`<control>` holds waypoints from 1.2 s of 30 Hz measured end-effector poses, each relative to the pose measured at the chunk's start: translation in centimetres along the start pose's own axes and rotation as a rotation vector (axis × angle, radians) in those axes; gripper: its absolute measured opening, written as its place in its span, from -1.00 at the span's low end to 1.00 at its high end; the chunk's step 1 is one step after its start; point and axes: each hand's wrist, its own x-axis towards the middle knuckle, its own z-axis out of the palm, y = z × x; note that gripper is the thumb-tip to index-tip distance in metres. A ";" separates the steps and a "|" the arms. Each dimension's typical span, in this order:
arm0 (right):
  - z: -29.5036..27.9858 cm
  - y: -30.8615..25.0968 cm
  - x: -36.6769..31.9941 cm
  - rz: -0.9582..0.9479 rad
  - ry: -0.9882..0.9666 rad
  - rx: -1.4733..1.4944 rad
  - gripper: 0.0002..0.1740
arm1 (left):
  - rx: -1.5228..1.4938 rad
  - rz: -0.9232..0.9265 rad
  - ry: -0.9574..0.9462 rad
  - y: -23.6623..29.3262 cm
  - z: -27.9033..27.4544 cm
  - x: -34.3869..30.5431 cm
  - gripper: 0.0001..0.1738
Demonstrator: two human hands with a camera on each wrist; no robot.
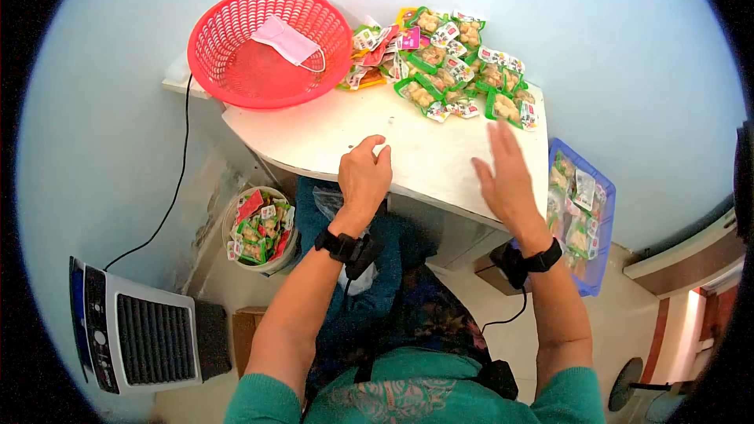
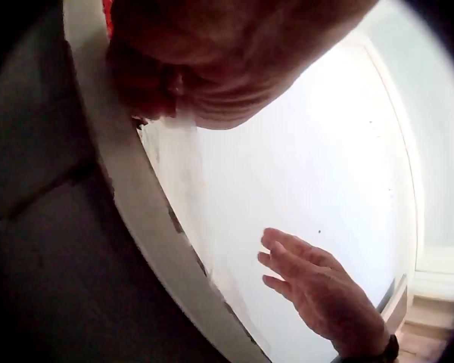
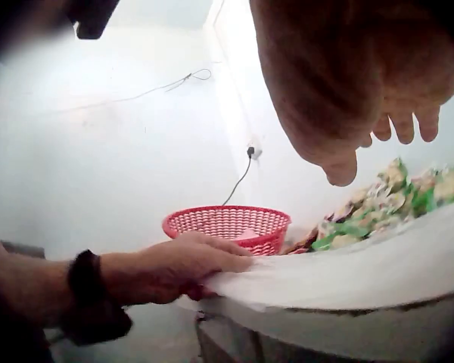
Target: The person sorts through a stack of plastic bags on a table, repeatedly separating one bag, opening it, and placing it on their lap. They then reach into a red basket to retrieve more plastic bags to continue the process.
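Note:
The left hand [image 1: 365, 180] is at the table's front edge, its fingers loosely bent with nothing visible in them; the left wrist view shows it large and dark at the top [image 2: 212, 60]. Over the right part of the white table [image 1: 314, 133] the right hand [image 1: 509, 180] is held with fingers extended, empty, just in front of the green snack packets [image 1: 504, 107]. In the right wrist view its straight fingers [image 3: 403, 125] hang above the table, apart from the packet pile [image 3: 378, 208].
A red basket [image 1: 251, 71] with a pink mask [image 1: 289, 41] stands at the table's back left. Red and yellow packets [image 1: 369, 59] lie beside it. A bucket of packets [image 1: 263, 229] is below left, a blue crate [image 1: 601, 255] at right, an air cooler [image 1: 149, 338] far left.

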 end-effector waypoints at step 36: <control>4.3 1.7 -1.3 0.164 -0.236 0.064 -0.32 | -0.602 0.117 -0.064 -0.5 -2.4 1.6 -0.51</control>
